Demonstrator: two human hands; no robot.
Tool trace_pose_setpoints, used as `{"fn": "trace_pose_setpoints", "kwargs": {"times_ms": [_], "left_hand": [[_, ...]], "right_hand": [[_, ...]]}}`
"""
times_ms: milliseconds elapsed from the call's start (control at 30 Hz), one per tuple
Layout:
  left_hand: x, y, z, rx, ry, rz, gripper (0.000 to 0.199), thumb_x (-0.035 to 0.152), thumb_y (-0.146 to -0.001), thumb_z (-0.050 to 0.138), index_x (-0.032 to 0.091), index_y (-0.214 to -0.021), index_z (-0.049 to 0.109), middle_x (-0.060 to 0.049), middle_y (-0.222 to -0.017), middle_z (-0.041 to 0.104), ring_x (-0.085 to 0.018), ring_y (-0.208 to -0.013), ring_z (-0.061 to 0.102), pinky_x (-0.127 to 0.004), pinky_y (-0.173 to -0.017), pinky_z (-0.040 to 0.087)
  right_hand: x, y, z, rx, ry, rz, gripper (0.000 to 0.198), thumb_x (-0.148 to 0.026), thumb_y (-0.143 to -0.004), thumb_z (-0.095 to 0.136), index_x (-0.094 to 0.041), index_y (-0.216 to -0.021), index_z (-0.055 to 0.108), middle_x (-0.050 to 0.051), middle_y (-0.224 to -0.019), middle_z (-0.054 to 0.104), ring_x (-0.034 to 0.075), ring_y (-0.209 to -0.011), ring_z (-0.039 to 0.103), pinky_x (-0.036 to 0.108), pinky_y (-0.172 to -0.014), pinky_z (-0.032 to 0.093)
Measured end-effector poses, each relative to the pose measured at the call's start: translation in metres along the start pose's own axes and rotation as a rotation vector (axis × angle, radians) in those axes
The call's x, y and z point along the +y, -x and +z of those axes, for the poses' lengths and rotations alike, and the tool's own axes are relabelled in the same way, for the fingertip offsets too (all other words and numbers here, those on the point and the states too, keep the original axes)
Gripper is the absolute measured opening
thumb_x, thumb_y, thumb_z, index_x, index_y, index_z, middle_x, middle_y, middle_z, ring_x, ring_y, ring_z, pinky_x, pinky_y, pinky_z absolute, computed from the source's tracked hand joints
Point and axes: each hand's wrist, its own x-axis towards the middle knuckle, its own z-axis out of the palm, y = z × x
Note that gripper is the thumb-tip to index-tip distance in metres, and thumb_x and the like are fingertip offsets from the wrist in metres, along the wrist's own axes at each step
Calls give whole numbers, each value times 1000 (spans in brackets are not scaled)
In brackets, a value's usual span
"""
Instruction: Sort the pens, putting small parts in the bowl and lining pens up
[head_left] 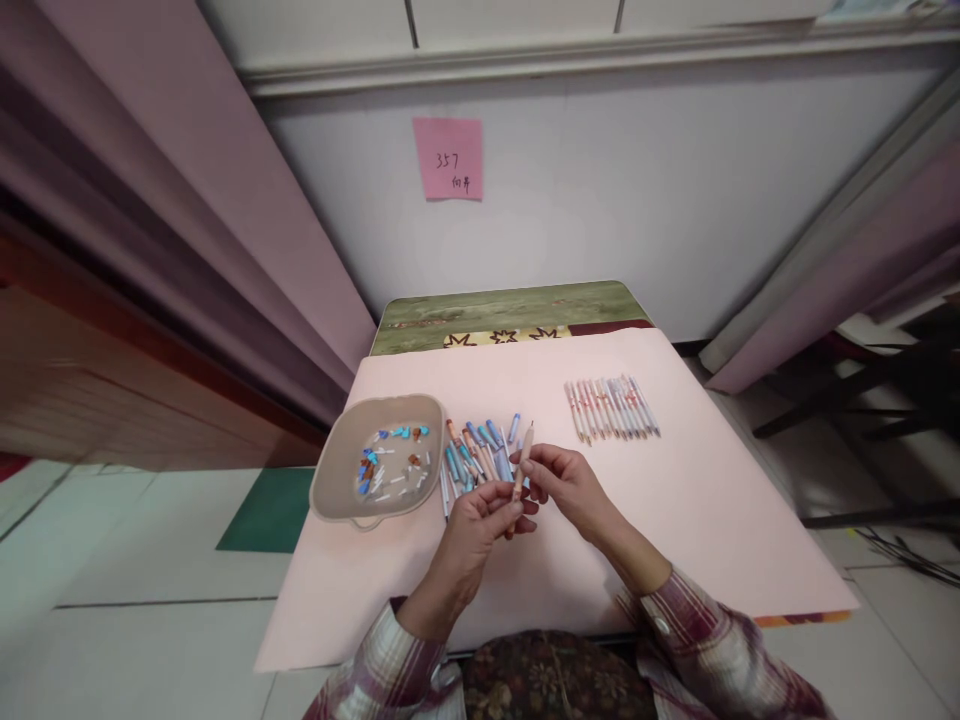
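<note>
Between my hands, over the front of the table, is a light peach-coloured pen [527, 446] with its tip pointing away from me. My left hand [484, 515] is closed around its lower end, where a brownish part shows. My right hand [561, 480] pinches the barrel higher up. Just beyond and left of my hands lies a loose pile of pen parts [469, 448] in blue, teal and orange-brown, partly hidden by my fingers. Several assembled pens [611, 408] lie side by side in a row to the right.
A beige plastic basket [330, 480] at the left holds small blue, teal and brown pieces and thin white sticks. Pale pink paper [675, 530] covers the table. A pink note [450, 160] is stuck to the wall behind. Curtains hang on both sides.
</note>
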Motion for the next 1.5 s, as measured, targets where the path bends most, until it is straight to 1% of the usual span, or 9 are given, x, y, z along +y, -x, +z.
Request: {"fn": "trace_pose_setpoints", "kwargs": {"times_ms": [367,467,600,667,867,1033,1167,1367,1500], "left_hand": [[2,1,9,90,-74,63,25,29,-69,76,14,-87,68,-9,-82,74,-16,-64,63,-24,-57,36],[4,2,9,90,-88,66,24,30,-70,75,15,-86,68,-8,-80,74,-16,-64,63,-25,-58,36],[7,3,8,91,-97,60,25,32,-68,76,15,-84,67,-8,-80,74,-16,-63,63,-25,-58,36],[7,3,8,88,-96,54,25,32,-67,76,15,-84,67,-8,-79,74,-16,-62,63,-25,-58,37],[7,4,9,51,-88,42,21,29,-69,74,14,-83,67,-9,-79,74,-15,-62,62,-25,-58,38],[5,7,11,15,-70,33,22,30,-68,75,14,-81,67,-9,-77,73,-17,-62,63,-25,-57,40],[3,9,12,7,-47,14,20,28,-67,76,14,-78,66,-9,-76,73,-17,-62,64,-25,-56,41],[5,8,11,-52,36,-30,23,28,-69,75,12,-83,67,-11,-77,73,-15,-59,63,-24,-55,41],[3,6,10,-76,51,-62,23,28,-71,74,10,-84,67,-12,-78,73,-15,-59,63,-24,-55,41]], "right_hand": [[1,-2,2,-2,-24,-3,34,-44,-68,79,-19,-69,56,-1,-58,63,12,-50,54,24,-49,42],[-2,0,-1,-25,-14,-40,31,-43,-71,78,-19,-81,61,1,-67,65,14,-59,59,26,-56,46],[-10,2,-9,-62,-42,-87,46,-46,-80,68,-23,-119,61,8,-104,67,21,-92,64,34,-81,49],[-12,2,-12,-57,-63,-86,44,-48,-83,64,-23,-119,64,8,-108,67,23,-104,61,37,-91,46],[-4,0,-11,32,-50,-83,28,-45,-79,69,-21,-92,73,4,-85,70,19,-83,63,33,-82,47],[0,1,-2,79,-128,-68,28,-43,-69,78,-20,-72,63,-2,-67,59,13,-61,53,26,-61,44],[1,4,3,62,-164,-30,33,-43,-66,80,-20,-70,56,-5,-61,54,11,-53,50,25,-52,42],[-1,8,-4,-33,-145,-27,41,-50,-81,66,-22,-110,66,6,-96,68,20,-93,61,32,-81,47],[6,7,-8,-58,-155,40,34,-46,-79,69,-19,-100,72,7,-91,70,20,-89,63,33,-82,48]]}}
